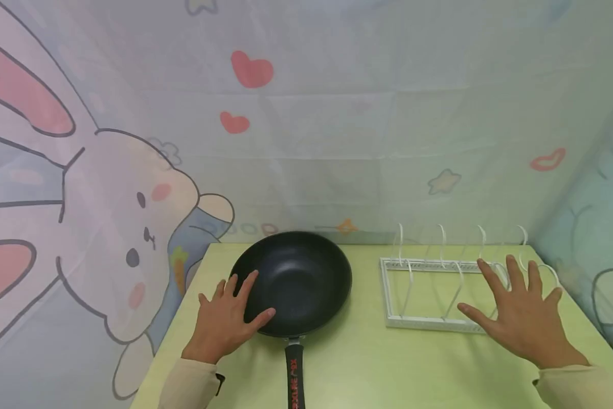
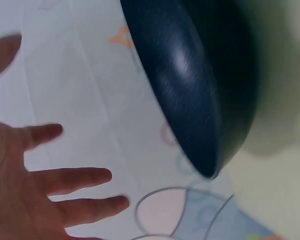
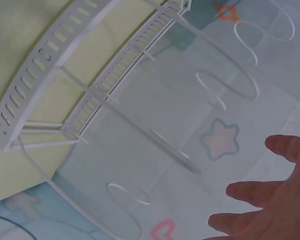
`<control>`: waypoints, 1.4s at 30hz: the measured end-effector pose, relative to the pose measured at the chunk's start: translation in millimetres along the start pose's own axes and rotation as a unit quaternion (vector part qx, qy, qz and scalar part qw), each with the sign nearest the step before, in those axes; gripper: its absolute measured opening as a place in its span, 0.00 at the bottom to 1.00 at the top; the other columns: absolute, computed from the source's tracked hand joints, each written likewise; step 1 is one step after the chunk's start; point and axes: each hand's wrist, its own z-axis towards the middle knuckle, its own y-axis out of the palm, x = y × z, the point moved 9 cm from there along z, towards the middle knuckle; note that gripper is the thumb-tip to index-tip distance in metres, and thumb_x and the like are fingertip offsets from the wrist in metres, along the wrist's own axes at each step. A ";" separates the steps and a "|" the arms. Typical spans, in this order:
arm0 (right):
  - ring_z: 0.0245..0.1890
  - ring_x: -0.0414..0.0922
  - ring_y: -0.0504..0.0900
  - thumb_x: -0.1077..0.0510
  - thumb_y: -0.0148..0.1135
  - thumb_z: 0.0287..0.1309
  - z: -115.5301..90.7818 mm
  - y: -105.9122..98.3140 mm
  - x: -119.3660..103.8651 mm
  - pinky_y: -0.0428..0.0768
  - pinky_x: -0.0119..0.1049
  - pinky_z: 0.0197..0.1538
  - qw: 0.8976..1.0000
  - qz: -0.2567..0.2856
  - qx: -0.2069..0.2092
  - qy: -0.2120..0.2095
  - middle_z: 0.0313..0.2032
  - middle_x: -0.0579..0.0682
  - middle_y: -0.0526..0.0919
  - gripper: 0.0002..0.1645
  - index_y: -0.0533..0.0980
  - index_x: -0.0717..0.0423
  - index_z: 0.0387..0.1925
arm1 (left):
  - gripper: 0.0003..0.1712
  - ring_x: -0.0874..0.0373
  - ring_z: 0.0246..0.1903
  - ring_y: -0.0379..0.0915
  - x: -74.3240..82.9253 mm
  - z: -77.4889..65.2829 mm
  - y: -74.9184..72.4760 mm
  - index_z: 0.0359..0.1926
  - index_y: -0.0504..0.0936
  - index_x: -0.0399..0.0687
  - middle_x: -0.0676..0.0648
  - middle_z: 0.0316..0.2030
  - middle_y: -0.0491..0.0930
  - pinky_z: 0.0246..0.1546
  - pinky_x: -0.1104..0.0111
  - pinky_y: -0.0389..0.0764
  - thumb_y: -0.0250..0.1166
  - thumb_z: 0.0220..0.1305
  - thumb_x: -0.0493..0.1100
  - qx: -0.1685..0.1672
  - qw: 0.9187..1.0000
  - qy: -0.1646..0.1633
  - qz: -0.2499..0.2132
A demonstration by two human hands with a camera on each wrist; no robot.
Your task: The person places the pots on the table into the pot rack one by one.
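Note:
A black frying pan (image 1: 306, 284) lies on the table, its dark handle (image 1: 295, 375) with red lettering pointing toward the front edge. My left hand (image 1: 224, 326) is spread over the pan's left side, fingers straight and holding nothing. In the left wrist view those fingers stand apart from the pan's rim (image 2: 205, 100). To the right sits a white rack (image 1: 434, 324) with tall curved wire dividers. My right hand (image 1: 526, 318) hovers spread above the rack's right end, overlapping it in the head view. The right wrist view shows a gap between its fingers and the wire dividers (image 3: 140, 135).
The light green table (image 1: 357, 363) carries both the pan and the rack. Behind it hangs a pale cloth backdrop (image 1: 337, 170) printed with a rabbit, hearts and stars. More printed cloth (image 1: 603, 238) closes in the right side.

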 end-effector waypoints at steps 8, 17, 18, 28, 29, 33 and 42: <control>0.56 0.77 0.70 0.29 0.69 0.50 -4.9 -6.2 -21.5 0.76 0.71 0.32 0.998 0.030 0.049 -0.027 0.64 0.75 0.66 0.52 0.67 0.56 0.68 | 0.18 0.58 0.21 0.80 4.1 -20.5 8.2 0.45 0.85 0.47 0.48 0.33 0.89 0.18 0.65 0.78 0.66 0.66 0.56 0.071 0.992 -0.036 -0.099; 0.33 0.58 0.84 0.33 0.74 0.45 -8.3 -7.0 -34.2 0.64 0.38 0.11 0.994 0.055 0.094 -0.018 0.56 0.65 0.76 0.46 0.74 0.58 0.58 | 0.08 0.69 0.24 0.79 6.6 -34.4 32.7 0.31 0.85 0.56 0.60 0.23 0.85 0.29 0.70 0.80 0.67 0.65 0.50 0.027 0.967 -0.091 -0.238; 0.32 0.57 0.84 0.33 0.74 0.45 -8.8 -6.4 -35.2 0.64 0.38 0.11 0.994 0.055 0.095 -0.020 0.54 0.64 0.77 0.46 0.75 0.58 0.57 | 0.08 0.70 0.24 0.78 5.2 -35.2 35.0 0.30 0.86 0.56 0.60 0.23 0.85 0.29 0.71 0.80 0.67 0.65 0.50 0.026 0.966 -0.098 -0.240; 0.36 0.60 0.84 0.33 0.73 0.46 -15.5 5.8 -42.9 0.75 0.47 0.16 0.996 0.055 0.068 -0.018 0.48 0.64 0.82 0.44 0.77 0.61 0.54 | 0.08 0.69 0.24 0.75 1.8 -42.3 59.0 0.30 0.86 0.56 0.59 0.23 0.84 0.29 0.70 0.77 0.67 0.63 0.50 -0.026 0.956 -0.120 -0.265; 0.35 0.59 0.84 0.34 0.74 0.46 -16.3 6.4 -44.5 0.75 0.46 0.16 0.996 0.055 0.068 -0.020 0.47 0.64 0.83 0.43 0.77 0.61 0.53 | 0.08 0.68 0.25 0.76 2.4 -43.2 62.6 0.30 0.86 0.56 0.59 0.24 0.84 0.29 0.69 0.78 0.67 0.64 0.51 -0.041 0.954 -0.119 -0.271; 0.31 0.56 0.84 0.35 0.74 0.47 -18.7 9.4 -51.7 0.76 0.45 0.18 0.996 0.061 0.062 -0.022 0.44 0.63 0.84 0.41 0.78 0.62 0.52 | 0.10 0.67 0.26 0.79 9.1 -46.5 75.1 0.33 0.86 0.55 0.58 0.27 0.85 0.28 0.69 0.79 0.65 0.64 0.54 -0.097 0.949 -0.088 -0.288; 0.28 0.50 0.84 0.33 0.71 0.52 -24.0 25.2 -69.6 0.77 0.42 0.19 0.997 0.066 0.020 -0.023 0.42 0.58 0.86 0.38 0.80 0.60 0.50 | 0.27 0.54 0.27 0.87 18.9 -55.0 113.9 0.44 0.84 0.36 0.43 0.31 0.89 0.25 0.64 0.85 0.58 0.72 0.58 -0.208 0.863 -0.108 -0.448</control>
